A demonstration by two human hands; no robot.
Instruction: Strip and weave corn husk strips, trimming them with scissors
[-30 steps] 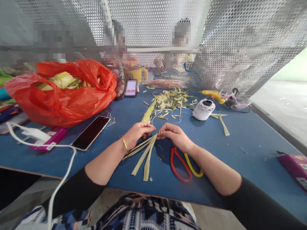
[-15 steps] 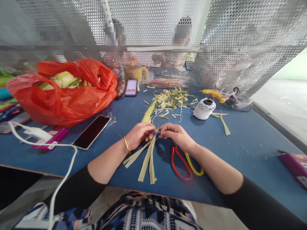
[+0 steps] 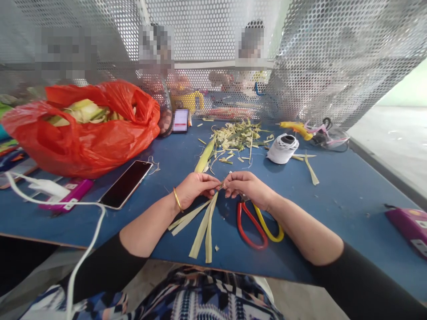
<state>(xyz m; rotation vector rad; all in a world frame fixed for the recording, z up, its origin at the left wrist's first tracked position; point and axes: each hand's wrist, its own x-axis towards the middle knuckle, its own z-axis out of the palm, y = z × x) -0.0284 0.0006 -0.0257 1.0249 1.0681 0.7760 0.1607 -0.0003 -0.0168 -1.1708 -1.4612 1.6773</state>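
Note:
My left hand (image 3: 197, 186) and my right hand (image 3: 247, 186) meet over the blue table (image 3: 340, 195), both pinching the top ends of several pale green leaf strips (image 3: 202, 224). The strips fan out from my fingers toward the table's front edge. A gold bangle (image 3: 177, 200) circles my left wrist. Scissors with one red and one yellow handle (image 3: 256, 222) lie on the table just under my right wrist.
A red plastic bag (image 3: 86, 129) full of leaves sits at the left, with a dark phone (image 3: 126, 183), a magenta item (image 3: 68, 195) and a white cable (image 3: 83, 249) near it. Leaf scraps (image 3: 238, 135), a white thread spool (image 3: 283, 149) and a yellow glue gun (image 3: 296, 129) lie behind. People sit beyond the perforated screen.
The strips' free ends have swung from pointing left-down to hanging more straight toward me. Both hands stayed pinched together, shifting very slightly.

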